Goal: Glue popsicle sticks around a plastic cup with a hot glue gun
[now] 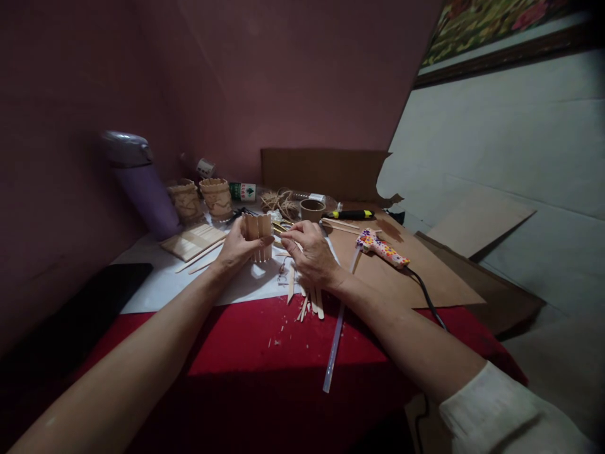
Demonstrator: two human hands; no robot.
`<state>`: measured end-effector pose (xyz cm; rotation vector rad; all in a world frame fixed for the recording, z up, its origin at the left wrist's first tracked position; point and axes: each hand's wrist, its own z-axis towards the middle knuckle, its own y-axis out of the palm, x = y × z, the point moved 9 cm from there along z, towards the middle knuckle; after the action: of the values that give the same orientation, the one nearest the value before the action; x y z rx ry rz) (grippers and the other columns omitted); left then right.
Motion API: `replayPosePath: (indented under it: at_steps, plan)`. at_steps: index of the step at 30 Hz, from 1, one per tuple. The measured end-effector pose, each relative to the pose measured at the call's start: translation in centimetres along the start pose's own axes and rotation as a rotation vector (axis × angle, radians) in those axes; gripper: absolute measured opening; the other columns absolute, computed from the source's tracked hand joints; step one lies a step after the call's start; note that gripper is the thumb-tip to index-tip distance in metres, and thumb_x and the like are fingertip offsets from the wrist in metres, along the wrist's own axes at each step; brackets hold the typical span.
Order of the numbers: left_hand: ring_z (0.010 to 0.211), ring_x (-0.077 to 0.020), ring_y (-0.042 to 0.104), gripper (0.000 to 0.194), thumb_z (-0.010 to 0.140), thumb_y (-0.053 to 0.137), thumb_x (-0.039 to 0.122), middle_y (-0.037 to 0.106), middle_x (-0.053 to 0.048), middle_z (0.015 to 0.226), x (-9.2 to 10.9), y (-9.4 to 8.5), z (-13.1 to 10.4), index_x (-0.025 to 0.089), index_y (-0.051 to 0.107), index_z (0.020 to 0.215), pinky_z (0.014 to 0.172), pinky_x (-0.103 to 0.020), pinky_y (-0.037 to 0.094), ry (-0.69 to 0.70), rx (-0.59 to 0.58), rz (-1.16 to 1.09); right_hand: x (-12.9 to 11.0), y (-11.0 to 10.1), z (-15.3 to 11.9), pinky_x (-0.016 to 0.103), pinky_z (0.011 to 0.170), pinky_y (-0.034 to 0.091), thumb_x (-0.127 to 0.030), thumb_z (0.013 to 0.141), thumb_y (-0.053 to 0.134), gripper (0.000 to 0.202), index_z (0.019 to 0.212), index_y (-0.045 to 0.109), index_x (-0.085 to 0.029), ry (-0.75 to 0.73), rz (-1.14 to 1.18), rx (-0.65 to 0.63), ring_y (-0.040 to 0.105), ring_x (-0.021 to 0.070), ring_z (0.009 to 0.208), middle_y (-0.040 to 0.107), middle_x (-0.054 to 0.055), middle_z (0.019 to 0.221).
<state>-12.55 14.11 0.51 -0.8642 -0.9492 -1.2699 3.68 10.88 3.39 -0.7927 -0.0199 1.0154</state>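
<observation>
At mid-frame, the left hand point(235, 246) wraps its grip around a stick cup point(259, 234); light, steady pressure suits it. The right hand point(309, 253) bunches its fingertips nearby, contents unclear.

A dull pink wall point(293, 75) fills the upper left and centre of the frame, meeting a pale wall point(501, 139) with faint joint lines along a slanting edge at right. A framed floral picture point(501, 28) hangs in the upper right corner. Dim light leaves the left side dark, and shadow crosses the red tablecloth point(246, 340) at lower centre.
</observation>
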Motion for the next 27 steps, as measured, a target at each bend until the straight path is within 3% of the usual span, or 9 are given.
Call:
replayPosePath:
  at_steps: [6, 11, 15, 20, 27]
  plan:
    - [0.095, -0.0200, 0.061, 0.056, 0.056, 0.084, 0.034, 0.064, -0.003, 0.098, 0.3, -0.2, -0.1, 0.019, 0.054, 0.101, 0.081, -0.029, 0.048, -0.006, 0.006, -0.084, -0.1, -0.4, 0.2, 0.041, 0.089, 0.044, -0.028, 0.096, 0.052, 0.023, 0.100, 0.073, -0.020, -0.014, 0.034, 0.024, 0.053, 0.0224, 0.097, 0.062, 0.009, 0.099]
    - [0.087, -0.0184, 0.059, 0.064, 0.051, 0.086, 0.027, 0.062, -0.001, 0.094, -0.3, 0.3, -0.1, 0.018, 0.053, 0.105, 0.072, -0.028, 0.048, -0.054, -0.087, -0.089, -0.8, -0.9, 1.7, 0.042, 0.094, 0.044, -0.021, 0.095, 0.049, 0.026, 0.112, 0.069, -0.025, -0.104, 0.087, 0.036, 0.054, 0.0224, 0.105, 0.064, 0.007, 0.110]
    - [0.082, -0.0167, 0.058, 0.069, 0.046, 0.086, 0.022, 0.061, 0.001, 0.091, -0.4, 0.1, 0.0, 0.018, 0.052, 0.107, 0.070, -0.027, 0.046, -0.055, -0.061, -0.095, -1.6, -0.8, 3.6, 0.042, 0.095, 0.045, -0.015, 0.092, 0.052, 0.029, 0.115, 0.068, -0.023, -0.160, 0.102, 0.033, 0.055, 0.0226, 0.107, 0.066, 0.009, 0.112]
    - [0.071, -0.0149, 0.055, 0.053, 0.047, 0.083, 0.020, 0.059, 0.002, 0.081, -0.8, 0.1, -0.2, 0.018, 0.054, 0.092, 0.063, -0.027, 0.044, -0.084, -0.065, -0.099, -1.6, 0.1, 5.8, 0.034, 0.080, 0.050, -0.014, 0.089, 0.054, 0.020, 0.098, 0.071, -0.020, -0.115, 0.188, 0.023, 0.063, 0.0184, 0.087, 0.070, 0.006, 0.093]
    - [0.071, -0.0145, 0.055, 0.055, 0.047, 0.082, 0.017, 0.059, 0.001, 0.084, -1.3, -0.4, -0.1, 0.018, 0.053, 0.094, 0.063, -0.027, 0.044, -0.065, -0.046, -0.132, -2.0, 0.8, 6.5, 0.030, 0.073, 0.049, -0.008, 0.083, 0.057, 0.018, 0.081, 0.072, -0.020, -0.096, 0.239, 0.031, 0.064, 0.0165, 0.078, 0.071, 0.003, 0.081]
